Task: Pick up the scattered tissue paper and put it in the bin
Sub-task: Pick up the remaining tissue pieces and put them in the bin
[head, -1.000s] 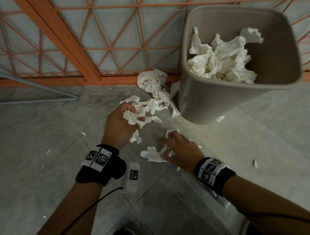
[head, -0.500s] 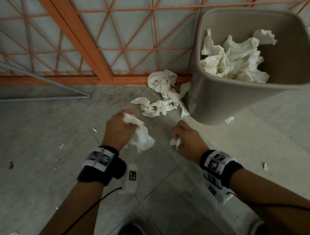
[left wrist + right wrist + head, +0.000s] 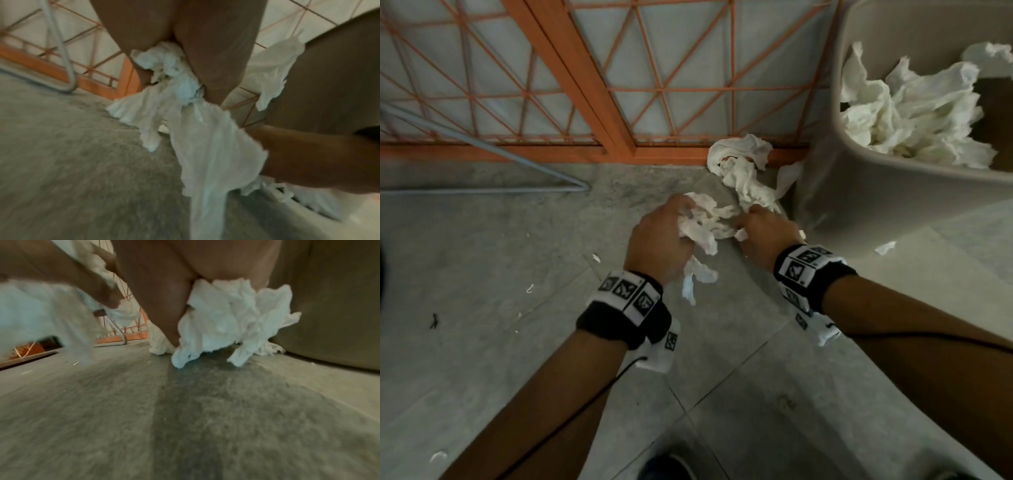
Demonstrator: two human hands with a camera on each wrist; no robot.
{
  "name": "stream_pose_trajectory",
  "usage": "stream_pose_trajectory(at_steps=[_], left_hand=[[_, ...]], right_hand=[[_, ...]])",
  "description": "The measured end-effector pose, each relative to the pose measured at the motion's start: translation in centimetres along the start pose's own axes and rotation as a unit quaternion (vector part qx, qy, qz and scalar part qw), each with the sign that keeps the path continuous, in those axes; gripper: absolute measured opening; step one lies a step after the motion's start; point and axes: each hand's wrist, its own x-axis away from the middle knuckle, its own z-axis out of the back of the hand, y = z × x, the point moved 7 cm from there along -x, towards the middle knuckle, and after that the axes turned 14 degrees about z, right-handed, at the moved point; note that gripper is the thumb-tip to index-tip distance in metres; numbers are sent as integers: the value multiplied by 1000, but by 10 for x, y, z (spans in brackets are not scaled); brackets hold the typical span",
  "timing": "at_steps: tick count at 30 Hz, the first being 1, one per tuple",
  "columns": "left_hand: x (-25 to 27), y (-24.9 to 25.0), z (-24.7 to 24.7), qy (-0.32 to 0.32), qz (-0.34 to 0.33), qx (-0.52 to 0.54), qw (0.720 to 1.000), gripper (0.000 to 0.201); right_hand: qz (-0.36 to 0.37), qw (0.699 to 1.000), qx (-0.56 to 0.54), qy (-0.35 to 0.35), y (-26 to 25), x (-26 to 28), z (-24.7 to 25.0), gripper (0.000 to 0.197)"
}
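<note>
Both hands, apart half a second earlier, now meet at the tissue pile [image 3: 743, 178] beside the bin [image 3: 859, 192]. The left hand [image 3: 657, 246] clutches a gathered wad; the right hand [image 3: 767, 236] grips more. Gathering nears completion.

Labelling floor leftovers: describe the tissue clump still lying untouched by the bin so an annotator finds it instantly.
Start at the grey bin on the right. At its left foot, against the orange grille's bottom rail, lies the twisted white tissue clump. Unlike the tissue in both hands or inside the bin, no hand touches it.
</note>
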Motion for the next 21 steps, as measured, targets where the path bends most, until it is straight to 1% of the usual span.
stream_pose_trajectory(at_steps=[2, 3, 4, 5, 7, 8, 9, 10, 11, 13, 14, 15, 16, 17, 19, 20, 21], left_hand=[[-21, 6, -12, -30, -5, -103, 994, 63], [-31, 4, -21, -52, -2, -150, 987, 69], [-40, 1, -31, -71, 0, -184, 980, 70], [-46, -2, -39, -86, 3, -204, 975, 66], [-54, -7, -46, -95, 2, -217, 972, 47], [-56, -8, -47, -92, -2, -215, 972, 38], [-56, -7, -44, -84, -4, -207, 975, 32], [-56, -7, -38, -71, -3, -195, 978, 29], [-56, -8, -30, -55, 2, -178, 982, 28], [-55, -11, -11, -24, 15, -129, 991, 22], [-55, -12, 0, -10, 22, -99, 995, 20], [-55, -12, 10, 4, 29, -73, 997, 23], [-56, -10, 18, 16, 25, -56, 998, 26], [-57, -4, 25, 24, 15, -42, 999, 22], [-63, 10, 29, 26, -7, -20, 999, 13], [-69, 15, 28, 25, -10, -12, 1000, 14], [-75, 20, 25, 22, -7, -6, 1000, 19]], right_hand=[[-3, 1000, -19, 3, 5, 4, -4, 43], [-4, 999, -30, 15, 6, 8, -4, 46], [-7, 999, -43, 31, 7, 12, -3, 49], [-10, 997, -53, 50, 9, 17, -2, 51], [-3, 994, -64, 86, 9, 24, 1, 43], [10, 992, -63, 108, 7, 26, 4, 37], [21, 990, -60, 130, 4, 27, 7, 32], [30, 987, -60, 149, 2, 27, 10, 30], [35, 984, -61, 166, 0, 26, 14, 35], [34, 981, -78, 177, -3, 21, 20, 57], [32, 981, -91, 168, -3, 15, 21, 69], [29, 983, -102, 148, -2, 9, 21, 81], [22, 986, -109, 121, -1, 3, 20, 88], [10, 990, -109, 95, 2, -2, 17, 91], [-21, 994, -93, 62, 9, -8, 13, 88], [-27, 994, -86, 60, 10, -10, 12, 82], [-27, 994, -83, 67, 11, -10, 13, 75]])
